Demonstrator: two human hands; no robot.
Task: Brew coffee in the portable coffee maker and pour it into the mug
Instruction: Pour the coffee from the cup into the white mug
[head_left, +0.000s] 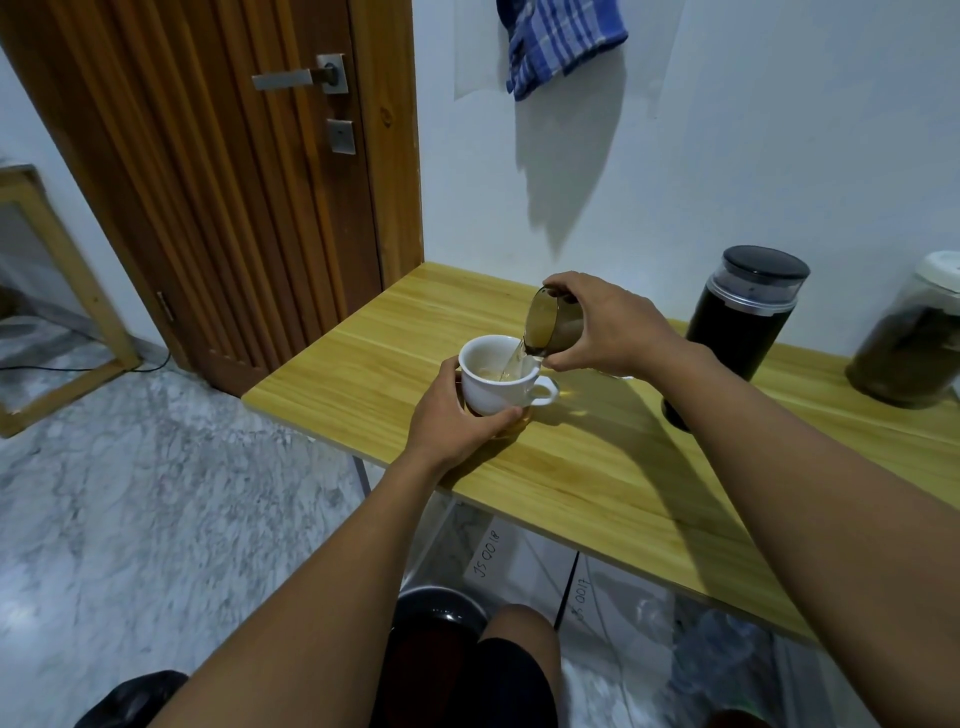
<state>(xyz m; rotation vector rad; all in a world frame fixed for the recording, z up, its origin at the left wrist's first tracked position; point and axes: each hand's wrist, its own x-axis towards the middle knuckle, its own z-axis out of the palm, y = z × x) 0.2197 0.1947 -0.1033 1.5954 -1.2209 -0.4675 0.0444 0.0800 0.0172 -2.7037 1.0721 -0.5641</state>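
Note:
A white mug (493, 382) stands on the wooden table (597, 457), its handle pointing right. My left hand (452, 415) curls around the mug's left side and base. Just above the mug's right rim, my right hand (602, 325) grips a small smoky translucent cup (545, 325), tilted mouth-down to the left. A thin stream of pale brown liquid runs from the cup into the mug, where a little liquid lies. The black portable coffee maker (743, 322) stands upright behind my right wrist, partly hidden by my forearm.
A clear jar of dark coffee grounds (906, 348) with a white lid stands at the table's right end. A blue checked towel (558, 41) hangs on the wall. The wooden door (223, 182) is at left; plastic boxes (519, 566) sit under the table.

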